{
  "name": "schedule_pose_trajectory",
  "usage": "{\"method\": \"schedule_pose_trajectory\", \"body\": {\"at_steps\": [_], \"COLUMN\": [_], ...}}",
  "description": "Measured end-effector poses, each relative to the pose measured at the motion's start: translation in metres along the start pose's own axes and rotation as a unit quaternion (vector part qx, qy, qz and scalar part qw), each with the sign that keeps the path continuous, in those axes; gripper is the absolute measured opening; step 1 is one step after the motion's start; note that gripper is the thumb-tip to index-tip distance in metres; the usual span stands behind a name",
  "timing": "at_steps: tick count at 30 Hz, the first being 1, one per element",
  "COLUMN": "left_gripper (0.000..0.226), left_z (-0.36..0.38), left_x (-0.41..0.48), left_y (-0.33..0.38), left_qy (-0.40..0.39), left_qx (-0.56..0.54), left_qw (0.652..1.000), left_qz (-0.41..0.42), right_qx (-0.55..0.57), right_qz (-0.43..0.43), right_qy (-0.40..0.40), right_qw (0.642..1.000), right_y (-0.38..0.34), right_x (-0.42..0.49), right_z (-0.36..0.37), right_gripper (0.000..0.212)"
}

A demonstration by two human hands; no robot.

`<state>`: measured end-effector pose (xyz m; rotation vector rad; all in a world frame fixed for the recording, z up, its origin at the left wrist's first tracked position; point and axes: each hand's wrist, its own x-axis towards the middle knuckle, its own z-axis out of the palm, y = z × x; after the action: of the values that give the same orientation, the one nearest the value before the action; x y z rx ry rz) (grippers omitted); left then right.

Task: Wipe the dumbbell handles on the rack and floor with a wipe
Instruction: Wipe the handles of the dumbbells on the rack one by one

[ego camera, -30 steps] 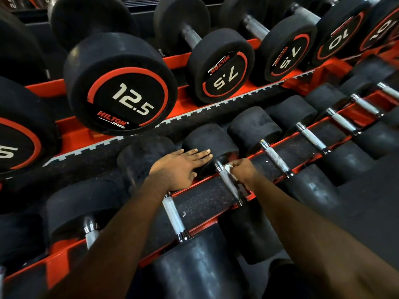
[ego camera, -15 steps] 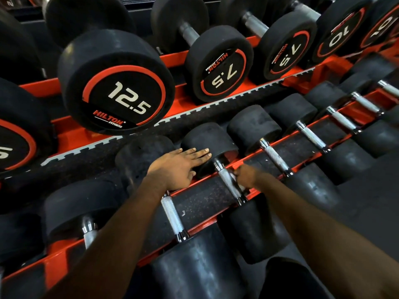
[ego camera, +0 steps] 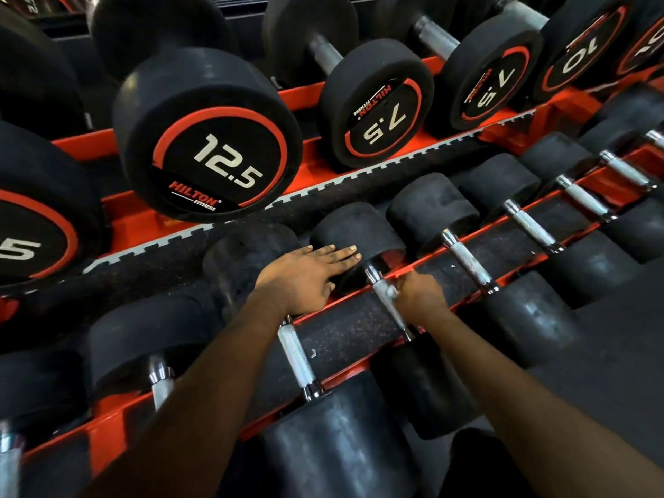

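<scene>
Right hand (ego camera: 420, 296) is wrapped round the dumbbell handle (ego camera: 380, 291) on the lower rack (ego camera: 111, 418), with a bit of white wipe (ego camera: 392, 292) pressed against it. Left hand (ego camera: 305, 278) lies flat, fingers straight, on that dumbbell's black head (ego camera: 359, 228).

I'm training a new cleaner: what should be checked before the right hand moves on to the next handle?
1. Wipe in right hand: ok, a white bit shows.
2. Right hand round handle: ok.
3. Left hand flat on dumbbell head, steadying: ok.
4. Handle wiped full length: cannot tell.
5. Next handle to the right free: ok.
</scene>
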<state>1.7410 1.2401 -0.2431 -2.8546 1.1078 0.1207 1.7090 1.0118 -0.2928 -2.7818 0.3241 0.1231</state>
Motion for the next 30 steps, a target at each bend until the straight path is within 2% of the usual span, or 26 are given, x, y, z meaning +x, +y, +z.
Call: {"method": "schedule_pose_trajectory", "body": {"at_steps": [2, 4, 5, 6, 8, 9, 11, 13, 15, 17, 20, 22, 24, 27, 30], "left_gripper": [0.07, 0.069, 0.068, 0.066, 0.06, 0.055, 0.043, 0.03, 0.022, 0.017, 0.009, 0.016, 0.023, 0.013, 0.01], "left_z": [0.0, 0.002, 0.001, 0.0, -0.002, -0.006, -0.013, -0.02, -0.027, -0.037, -0.035, -0.027, -0.022, -0.027, -0.038], "left_x": [0.001, 0.0, -0.001, -0.001, -0.002, -0.005, -0.011, -0.02, -0.025, -0.03, -0.035, -0.038, -0.043, -0.05, -0.055], "left_y": [-0.001, -0.002, -0.002, -0.002, -0.002, 0.001, 0.006, 0.021, 0.045, 0.076, 0.118, 0.134, 0.145, 0.153, 0.154], "left_qy": [0.006, 0.011, 0.013, 0.017, 0.034, 0.043, 0.079, 0.146, 0.195, 0.183, 0.113, 0.094, 0.11, 0.157, 0.164], "left_qx": [-0.004, -0.011, -0.019, -0.028, -0.048, -0.063, -0.129, -0.269, -0.399, -0.462, -0.495, -0.505, -0.507, -0.49, -0.463], "left_qw": [1.0, 1.0, 1.0, 0.999, 0.998, 0.997, 0.986, 0.943, 0.888, 0.864, 0.861, 0.857, 0.854, 0.855, 0.869], "left_qz": [0.003, 0.004, 0.004, 0.003, -0.002, -0.011, -0.073, -0.135, -0.12, -0.081, -0.039, -0.037, -0.044, -0.059, -0.058], "right_qx": [-0.068, -0.061, 0.013, 0.148, 0.385, 0.451, 0.505, 0.538, 0.561, 0.574, 0.582, 0.592, 0.601, 0.599, 0.578], "right_qz": [-0.016, -0.016, -0.008, 0.01, 0.031, 0.02, -0.013, -0.021, -0.032, -0.053, -0.081, -0.088, -0.084, -0.091, -0.11], "right_qy": [-0.054, -0.086, -0.093, -0.096, -0.101, -0.12, -0.158, -0.16, -0.138, -0.126, -0.122, -0.126, -0.132, -0.131, -0.151], "right_qw": [0.996, 0.994, 0.996, 0.984, 0.917, 0.884, 0.848, 0.827, 0.815, 0.808, 0.8, 0.791, 0.784, 0.784, 0.795], "right_y": [0.014, 0.024, 0.025, 0.027, 0.03, 0.032, 0.032, 0.034, 0.038, 0.043, 0.046, 0.046, 0.047, 0.054, 0.06], "right_x": [-0.004, -0.004, -0.005, -0.007, -0.02, -0.035, -0.058, -0.082, -0.096, -0.108, -0.126, -0.134, -0.144, -0.154, -0.163], "right_z": [-0.008, -0.014, -0.019, -0.024, -0.035, -0.044, -0.052, -0.062, -0.067, -0.07, -0.073, -0.074, -0.078, -0.08, -0.083], "right_gripper": [0.04, 0.032, 0.021, 0.012, 0.019, 0.021, 0.015, 0.011, 0.008, 0.009, 0.011, 0.01, 0.011, 0.013, 0.008]}}
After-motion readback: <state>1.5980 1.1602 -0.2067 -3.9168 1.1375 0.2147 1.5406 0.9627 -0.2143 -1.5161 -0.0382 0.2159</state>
